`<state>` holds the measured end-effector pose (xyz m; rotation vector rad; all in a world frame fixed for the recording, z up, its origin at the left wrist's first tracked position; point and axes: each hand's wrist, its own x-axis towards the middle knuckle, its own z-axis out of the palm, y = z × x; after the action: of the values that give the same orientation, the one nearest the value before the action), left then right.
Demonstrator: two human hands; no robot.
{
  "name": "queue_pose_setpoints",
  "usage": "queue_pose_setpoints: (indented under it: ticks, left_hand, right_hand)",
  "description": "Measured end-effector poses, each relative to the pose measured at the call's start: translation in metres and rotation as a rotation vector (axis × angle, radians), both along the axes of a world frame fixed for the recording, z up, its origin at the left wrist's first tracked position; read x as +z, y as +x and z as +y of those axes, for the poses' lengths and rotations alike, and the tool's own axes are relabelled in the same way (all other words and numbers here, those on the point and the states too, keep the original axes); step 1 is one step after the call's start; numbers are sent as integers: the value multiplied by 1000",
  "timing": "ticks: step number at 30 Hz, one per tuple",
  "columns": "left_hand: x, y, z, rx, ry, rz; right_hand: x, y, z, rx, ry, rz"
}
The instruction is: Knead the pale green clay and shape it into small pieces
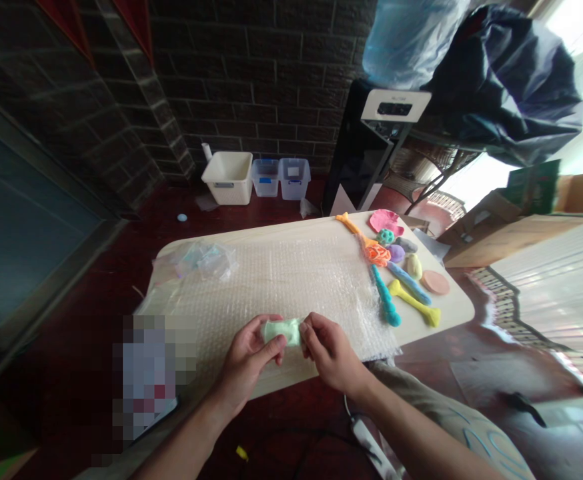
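Head view: toward six o'clock over the pale, rounded table (452, 305), the left hand (249, 348) and right hand (329, 347) pinch a glossy pale-green lump (287, 329), probably light, soft, easily dented; its nine- and three-o'clock ends suit gentle fingertips.

Against the dark brick wall (291, 80), we identify three open bins on the floor: one white bin (229, 179), then two translucent bins (280, 179) side by side at its right. Further right, we locate the water dispenser (396, 107), fitted on top with a translucent blue bottle (406, 40). Adjacent are a black plastic cover (511, 87) and wicker furniture (421, 163). Cardboard boxes (491, 247) occupy the right side. At the lower edge, we note a white power strip (374, 447) and a small yellow piece (242, 453).
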<state>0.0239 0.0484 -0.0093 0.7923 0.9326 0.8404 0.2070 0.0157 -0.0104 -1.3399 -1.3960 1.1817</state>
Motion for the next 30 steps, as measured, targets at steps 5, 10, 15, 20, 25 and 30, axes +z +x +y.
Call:
queue_pose_setpoints:
  ticks: [5, 10, 15, 20, 25, 30]
  left_hand:
    - [0, 3, -3, -42, 54, 36]
    - [-3, -1, -2, -8, 46, 41]
    - [-5, -6, 1, -17, 42, 17]
    - [-4, -5, 3, 38, 26, 20]
    - [-3, 1, 2, 75, -3, -35]
    - [-8, 4, -3, -102, 20, 3]
  right_hand:
    - [-4, -2, 0, -86, 211, -274]
    - [-8, 2, 2, -51, 122, -264]
    - [-3, 11, 5, 18, -55, -48]
    - [6, 11, 3, 174, -55, -103]
    - [3, 7, -2, 230, 44, -288]
    - [-3, 6, -2, 230, 104, -402]
